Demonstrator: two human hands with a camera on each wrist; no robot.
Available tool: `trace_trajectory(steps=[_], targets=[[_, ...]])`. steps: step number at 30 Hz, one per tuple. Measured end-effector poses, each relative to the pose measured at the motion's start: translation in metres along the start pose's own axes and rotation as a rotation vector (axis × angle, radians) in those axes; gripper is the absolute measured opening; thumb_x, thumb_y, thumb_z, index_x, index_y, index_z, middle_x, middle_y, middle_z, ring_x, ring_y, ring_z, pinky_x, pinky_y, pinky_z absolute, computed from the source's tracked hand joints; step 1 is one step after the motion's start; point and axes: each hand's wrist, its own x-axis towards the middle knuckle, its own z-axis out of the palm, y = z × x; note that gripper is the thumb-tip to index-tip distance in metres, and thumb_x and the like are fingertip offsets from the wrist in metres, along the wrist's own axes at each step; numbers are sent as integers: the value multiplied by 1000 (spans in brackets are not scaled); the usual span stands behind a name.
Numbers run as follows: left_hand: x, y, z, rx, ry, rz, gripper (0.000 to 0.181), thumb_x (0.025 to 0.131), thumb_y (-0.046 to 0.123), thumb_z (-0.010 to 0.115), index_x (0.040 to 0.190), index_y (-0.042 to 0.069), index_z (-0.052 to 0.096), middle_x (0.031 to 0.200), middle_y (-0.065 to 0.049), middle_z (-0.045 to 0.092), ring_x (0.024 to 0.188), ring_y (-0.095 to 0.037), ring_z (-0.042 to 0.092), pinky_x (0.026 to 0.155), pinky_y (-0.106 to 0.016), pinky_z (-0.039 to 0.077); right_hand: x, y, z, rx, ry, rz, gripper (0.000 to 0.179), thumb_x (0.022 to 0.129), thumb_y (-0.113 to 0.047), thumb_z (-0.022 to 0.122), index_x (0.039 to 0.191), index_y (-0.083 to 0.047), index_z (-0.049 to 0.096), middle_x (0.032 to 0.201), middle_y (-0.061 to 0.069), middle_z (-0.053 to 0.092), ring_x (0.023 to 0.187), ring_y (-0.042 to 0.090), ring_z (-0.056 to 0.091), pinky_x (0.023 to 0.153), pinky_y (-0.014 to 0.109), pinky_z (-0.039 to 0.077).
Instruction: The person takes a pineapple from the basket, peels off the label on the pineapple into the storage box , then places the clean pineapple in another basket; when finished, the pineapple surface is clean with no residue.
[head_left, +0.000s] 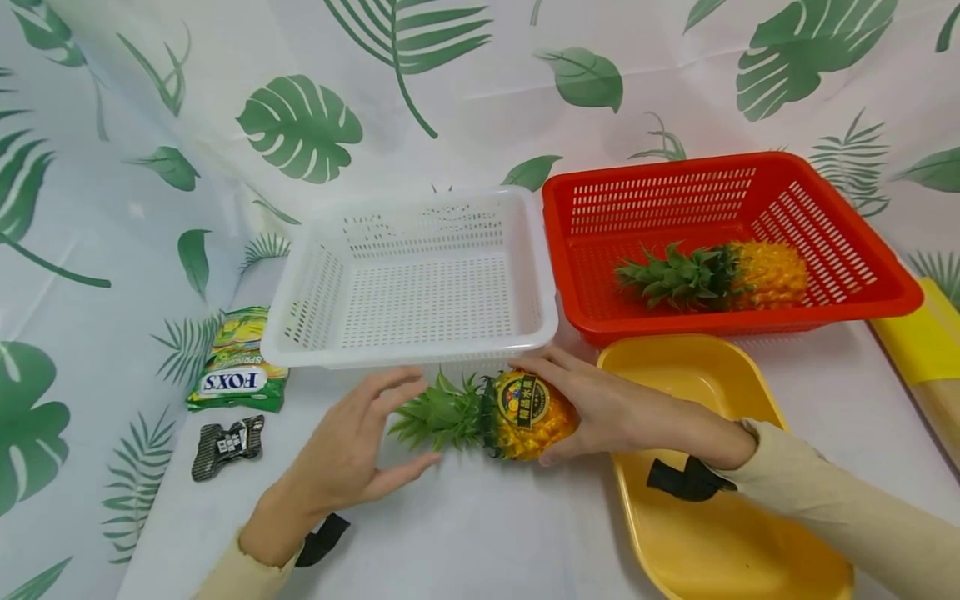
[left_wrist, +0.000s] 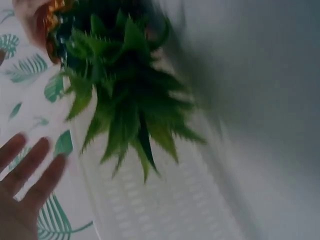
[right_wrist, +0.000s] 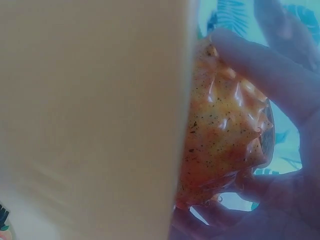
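Clamping the right hand's grip (head_left: pixel 596 406) round a labelled pineapple (head_left: pixel 519 439), just in front of the white basket (head_left: pixel 420 304). Holding the left hand's grip (head_left: pixel 348 452) apart, near the leaves (head_left: pixel 446 412). Btw, also spotting a second pineapple (head_left: pixel 768 275) in the red basket (head_left: pixel 750 321), just right of the white one, plus a yellow tub (head_left: pixel 727 550) off the white basket's front-right corner.

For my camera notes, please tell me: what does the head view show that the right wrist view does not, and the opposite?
Only head: the red basket with the second pineapple, and the FOX'S bag.
Only right wrist: dark specks on the held pineapple.
Both: that pineapple, the right grip around it, the leaf-print cloth.
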Motion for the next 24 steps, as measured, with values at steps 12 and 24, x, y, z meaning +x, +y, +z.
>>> trace_trajectory(steps=[12,24], targets=[[2,3,29,121,-316,-150,86,98,60,65,153,-2,40,149,-25,45,128,-37,57,103,-50,53,-1,0,0,19,5,5,94,78,-30,95,153,-8,44,147,14,46,122,30,55,103,53,53],[6,0,35,94,-381,-182,76,95,54,73,145,2,51,142,-20,52,133,-34,54,104,-45,53,-5,-4,1,-9,40,6,95,79,-31,94,154,-6,42,144,14,45,121,30,55,103,54,52]])
